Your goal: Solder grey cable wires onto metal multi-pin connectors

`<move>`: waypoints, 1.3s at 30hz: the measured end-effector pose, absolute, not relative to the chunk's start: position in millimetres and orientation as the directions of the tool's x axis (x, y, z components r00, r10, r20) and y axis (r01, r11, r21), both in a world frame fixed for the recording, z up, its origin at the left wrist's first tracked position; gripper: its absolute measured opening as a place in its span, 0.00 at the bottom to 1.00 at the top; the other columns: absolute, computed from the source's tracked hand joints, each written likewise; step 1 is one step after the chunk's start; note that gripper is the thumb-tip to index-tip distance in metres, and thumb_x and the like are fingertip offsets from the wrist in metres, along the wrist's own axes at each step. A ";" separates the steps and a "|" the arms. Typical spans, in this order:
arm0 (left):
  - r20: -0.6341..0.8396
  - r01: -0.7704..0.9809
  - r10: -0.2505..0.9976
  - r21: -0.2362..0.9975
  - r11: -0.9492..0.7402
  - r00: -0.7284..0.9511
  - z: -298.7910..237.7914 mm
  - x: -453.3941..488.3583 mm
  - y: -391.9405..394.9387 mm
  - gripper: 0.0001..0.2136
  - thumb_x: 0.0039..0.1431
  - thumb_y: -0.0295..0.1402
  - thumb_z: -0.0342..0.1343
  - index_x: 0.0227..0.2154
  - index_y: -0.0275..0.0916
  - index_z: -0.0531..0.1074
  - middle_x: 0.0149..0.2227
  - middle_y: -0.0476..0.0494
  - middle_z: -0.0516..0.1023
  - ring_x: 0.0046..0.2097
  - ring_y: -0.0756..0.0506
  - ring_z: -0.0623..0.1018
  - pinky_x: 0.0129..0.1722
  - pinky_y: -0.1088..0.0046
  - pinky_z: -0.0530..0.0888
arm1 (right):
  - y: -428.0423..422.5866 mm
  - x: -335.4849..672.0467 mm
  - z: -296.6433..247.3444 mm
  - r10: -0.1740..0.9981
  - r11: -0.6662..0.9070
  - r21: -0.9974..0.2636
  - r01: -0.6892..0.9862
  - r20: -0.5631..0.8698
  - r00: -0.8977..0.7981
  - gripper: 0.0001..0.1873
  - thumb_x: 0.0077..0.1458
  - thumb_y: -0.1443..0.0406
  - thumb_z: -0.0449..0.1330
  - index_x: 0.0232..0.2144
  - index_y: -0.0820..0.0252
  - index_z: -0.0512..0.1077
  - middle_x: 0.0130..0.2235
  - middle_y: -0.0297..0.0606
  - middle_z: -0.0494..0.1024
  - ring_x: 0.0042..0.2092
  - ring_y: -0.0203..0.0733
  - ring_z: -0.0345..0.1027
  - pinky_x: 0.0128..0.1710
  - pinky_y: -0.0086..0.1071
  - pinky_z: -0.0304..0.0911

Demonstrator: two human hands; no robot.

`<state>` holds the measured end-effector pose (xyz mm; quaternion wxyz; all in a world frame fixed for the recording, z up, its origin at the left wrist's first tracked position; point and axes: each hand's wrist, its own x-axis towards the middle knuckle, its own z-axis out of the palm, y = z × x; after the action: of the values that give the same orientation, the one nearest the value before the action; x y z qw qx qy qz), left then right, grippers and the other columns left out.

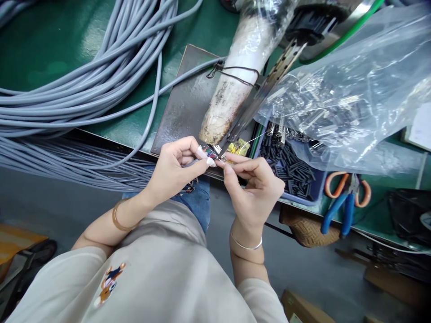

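Observation:
My left hand (178, 166) is closed in a pinch, white wrapping on its fingertips, around the end of a bundle of thin coloured wires (211, 151). Close beside it, my right hand (251, 184) pinches something small, mostly hidden by the fingers. A soldering iron (269, 85) with a perforated metal barrel slants down, its tip right at the wire ends between both hands. One thin silvery wire (247, 142) curves toward my right fingers. Behind the hands lies a dark metal plate (183, 98), and a white plastic-wrapped tube (232, 89) reaches down over it.
Coils of grey cable (111, 89) cover the bench's left side. On the right, a blue tray (318, 190) holds many black sleeves (289, 170), beside a clear bag (336, 103) of metal parts. Pliers (340, 211) and orange-handled scissors (365, 195) lie at the bench edge.

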<state>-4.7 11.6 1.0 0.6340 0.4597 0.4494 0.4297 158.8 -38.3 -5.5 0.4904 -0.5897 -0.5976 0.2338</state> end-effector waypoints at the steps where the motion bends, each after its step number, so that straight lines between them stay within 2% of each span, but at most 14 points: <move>1: -0.169 -0.133 0.960 0.970 0.201 0.221 0.7 -4.3 11.4 0.13 0.49 0.32 0.70 0.24 0.38 0.68 0.25 0.50 0.76 0.25 0.55 0.72 0.23 0.82 0.69 | -37.9 158.8 -5.6 0.933 0.198 -0.857 0.476 0.313 0.176 0.07 0.63 0.64 0.65 0.32 0.55 0.71 0.43 0.37 0.87 0.42 0.42 0.84 0.39 0.33 0.83; 8: -0.124 -0.102 0.974 0.984 0.145 0.187 4.4 -3.0 10.4 0.11 0.51 0.30 0.69 0.25 0.38 0.69 0.24 0.50 0.75 0.25 0.55 0.71 0.22 0.81 0.67 | -34.9 155.2 0.1 0.912 0.236 -0.840 0.489 0.366 0.187 0.05 0.62 0.67 0.66 0.33 0.55 0.75 0.44 0.35 0.87 0.43 0.40 0.84 0.40 0.32 0.83; 14: -0.128 -0.104 0.970 0.983 0.151 0.205 8.1 -5.1 12.0 0.12 0.50 0.31 0.69 0.25 0.37 0.70 0.25 0.50 0.75 0.25 0.55 0.70 0.21 0.81 0.65 | -34.8 154.9 2.2 0.904 0.242 -0.802 0.547 0.391 0.173 0.04 0.61 0.67 0.67 0.33 0.55 0.76 0.43 0.36 0.87 0.44 0.43 0.84 0.40 0.36 0.83; 22: -0.151 -0.099 0.961 0.979 0.177 0.231 4.5 -4.6 11.5 0.11 0.49 0.28 0.68 0.24 0.37 0.68 0.24 0.51 0.74 0.23 0.57 0.67 0.20 0.82 0.61 | -35.5 157.6 -0.6 0.909 0.260 -0.808 0.529 0.389 0.148 0.05 0.61 0.68 0.66 0.32 0.55 0.75 0.44 0.34 0.87 0.41 0.39 0.84 0.38 0.31 0.81; 31: -0.135 -0.100 0.968 0.982 0.158 0.210 11.0 -5.0 12.2 0.10 0.48 0.27 0.67 0.24 0.37 0.69 0.23 0.51 0.73 0.23 0.57 0.66 0.21 0.82 0.61 | -31.6 157.0 1.5 0.861 0.348 -0.706 0.617 0.501 0.087 0.06 0.59 0.71 0.68 0.34 0.55 0.78 0.42 0.32 0.87 0.44 0.41 0.84 0.42 0.32 0.80; 39: -0.173 -0.065 0.952 0.979 0.196 0.253 4.3 -4.8 11.0 0.10 0.48 0.27 0.67 0.24 0.37 0.69 0.22 0.52 0.71 0.22 0.56 0.65 0.21 0.80 0.60 | -36.6 161.5 -7.9 0.859 0.339 -0.673 0.658 0.507 0.076 0.06 0.59 0.70 0.67 0.34 0.54 0.74 0.42 0.32 0.87 0.43 0.40 0.84 0.37 0.29 0.79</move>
<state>-4.8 11.0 4.3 0.6244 0.4865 0.4559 0.4069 161.5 -36.6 -7.9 0.4677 -0.5648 -0.6713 0.1074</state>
